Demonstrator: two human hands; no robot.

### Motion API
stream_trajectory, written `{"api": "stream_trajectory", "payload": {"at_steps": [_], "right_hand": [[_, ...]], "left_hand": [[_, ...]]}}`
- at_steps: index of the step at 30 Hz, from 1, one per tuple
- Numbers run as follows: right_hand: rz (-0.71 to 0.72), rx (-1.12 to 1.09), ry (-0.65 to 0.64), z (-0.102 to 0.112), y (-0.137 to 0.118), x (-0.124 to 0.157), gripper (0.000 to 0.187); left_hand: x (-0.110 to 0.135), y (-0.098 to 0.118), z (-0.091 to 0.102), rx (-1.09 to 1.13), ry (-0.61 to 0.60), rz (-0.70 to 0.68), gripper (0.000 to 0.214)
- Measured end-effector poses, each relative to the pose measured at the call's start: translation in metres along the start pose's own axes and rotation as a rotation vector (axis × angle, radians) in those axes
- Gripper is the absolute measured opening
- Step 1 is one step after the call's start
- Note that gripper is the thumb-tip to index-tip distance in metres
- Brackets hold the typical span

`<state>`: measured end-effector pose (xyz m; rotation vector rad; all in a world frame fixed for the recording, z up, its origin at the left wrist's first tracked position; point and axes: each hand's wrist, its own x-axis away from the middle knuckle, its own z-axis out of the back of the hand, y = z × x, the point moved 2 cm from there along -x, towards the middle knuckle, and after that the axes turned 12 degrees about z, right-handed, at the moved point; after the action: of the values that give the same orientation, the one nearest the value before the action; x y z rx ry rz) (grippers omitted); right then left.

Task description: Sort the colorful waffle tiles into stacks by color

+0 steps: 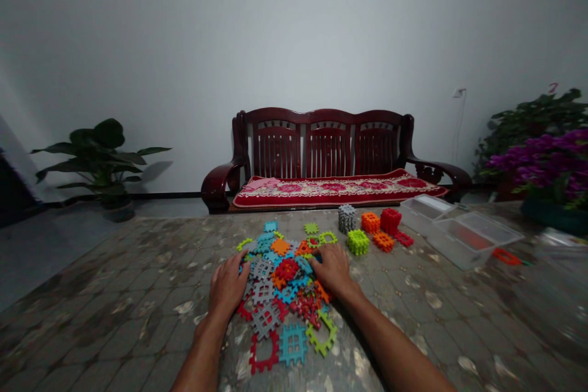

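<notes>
A heap of flat, notched interlocking plastic tiles lies between my hands, with a grey lattice tile [263,291], an orange tile [280,247] and a red tile [285,269] among them. At the heap's left edge rests my left hand [228,285], thumb and fingers apart, with a bit of blue showing between them. My right hand [333,266] reaches over the right side, its thumb and index finger apart at a blue piece. Whether either hand grips a tile is not plain. Nearest me lie a red frame tile [264,352], a blue window tile [293,344] and a green frame tile [322,335].
Beyond my right hand stand sorted stacks: grey [347,218], green [357,242], orange [370,222] and red [390,220]. Clear plastic boxes [475,236] sit farther right on the patterned table [151,294]. A wooden bench [326,141] is behind the table.
</notes>
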<state>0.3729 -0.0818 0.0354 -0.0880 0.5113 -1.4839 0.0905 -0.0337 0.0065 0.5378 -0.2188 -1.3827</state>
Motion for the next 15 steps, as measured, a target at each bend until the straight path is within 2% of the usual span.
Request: {"api": "stream_trajectory", "payload": {"at_steps": [15], "right_hand": [[-0.036, -0.055, 0.029, 0.0027, -0.0010, 0.0007, 0.024]], "left_hand": [[0.0007, 0.0003, 0.0009, -0.012, -0.017, 0.005, 0.047]]}}
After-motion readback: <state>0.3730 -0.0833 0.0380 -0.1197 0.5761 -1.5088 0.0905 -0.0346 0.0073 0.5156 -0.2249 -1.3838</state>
